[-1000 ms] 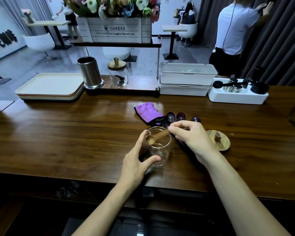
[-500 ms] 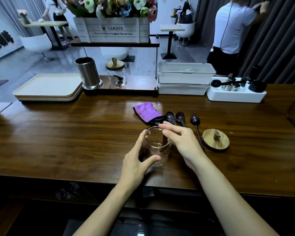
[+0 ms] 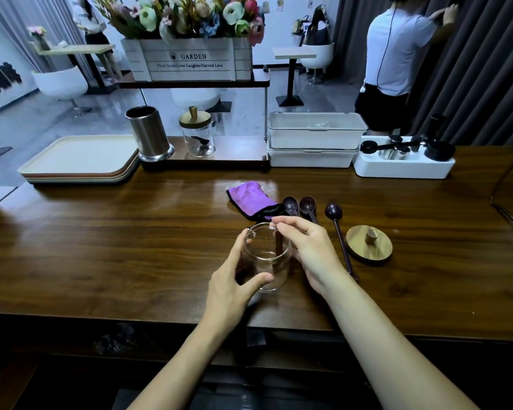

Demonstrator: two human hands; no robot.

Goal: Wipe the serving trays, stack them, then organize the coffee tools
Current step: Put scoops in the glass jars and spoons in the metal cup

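Note:
A clear glass jar [image 3: 267, 258] stands on the wooden counter [image 3: 101, 247] near its front edge. My left hand [image 3: 234, 282] grips the jar from the left, thumb across its front. My right hand [image 3: 305, 247] is at the jar's rim and pinches the top of a wooden spoon [image 3: 279, 245] that stands inside the jar. Three dark spoons [image 3: 307, 207] lie just behind and to the right. The jar's wooden lid [image 3: 369, 244] lies flat to the right. A purple cloth [image 3: 248, 198] lies behind the jar. Stacked trays [image 3: 80, 161] sit at the far left.
At the back stand a steel canister [image 3: 147, 133], a lidded glass jar [image 3: 197, 136] on a low shelf, two stacked white bins [image 3: 313, 140] and a white tray of coffee tools [image 3: 403, 159]. A cable [image 3: 510, 208] lies at the right edge. A person stands behind the counter.
The wooden spoon has gone from lying across the jar's rim to standing upright inside it. My right hand has risen to the rim; my left hand keeps its grip.

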